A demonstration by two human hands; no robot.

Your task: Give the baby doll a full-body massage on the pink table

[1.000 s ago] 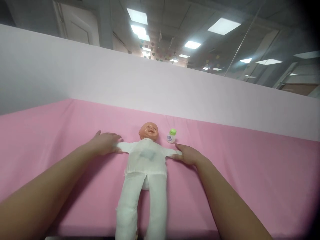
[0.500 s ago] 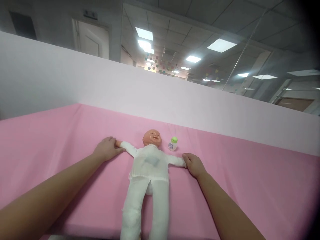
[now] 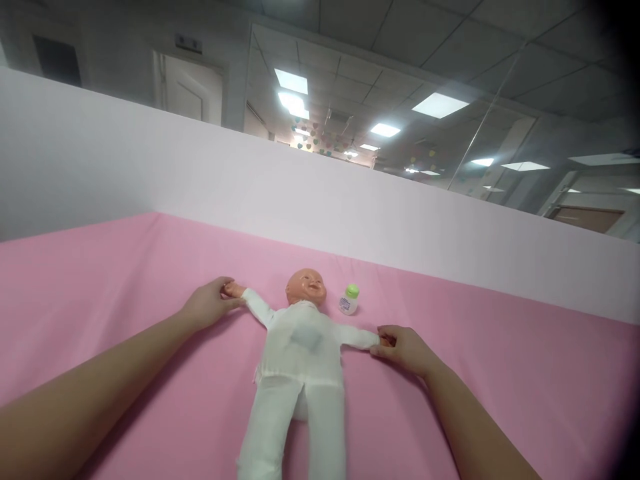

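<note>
Already, the baby doll (image 3: 305, 343) lies dressed, face-up on the pink sheet (image 3: 500, 347), both arms spread. The left hand (image 3: 206, 305) and right hand (image 3: 406, 348) each grasp one doll hand; a green-capped bottle (image 3: 349, 301), unheld, sits right of its head.

Dim room under bright, glaring ceiling panels (image 3: 440, 105), soft shadows beneath the forearms, right edge blackened.

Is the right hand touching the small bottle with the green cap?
Apart. The head view shows pink sheet between the right hand and the bottle.
</note>
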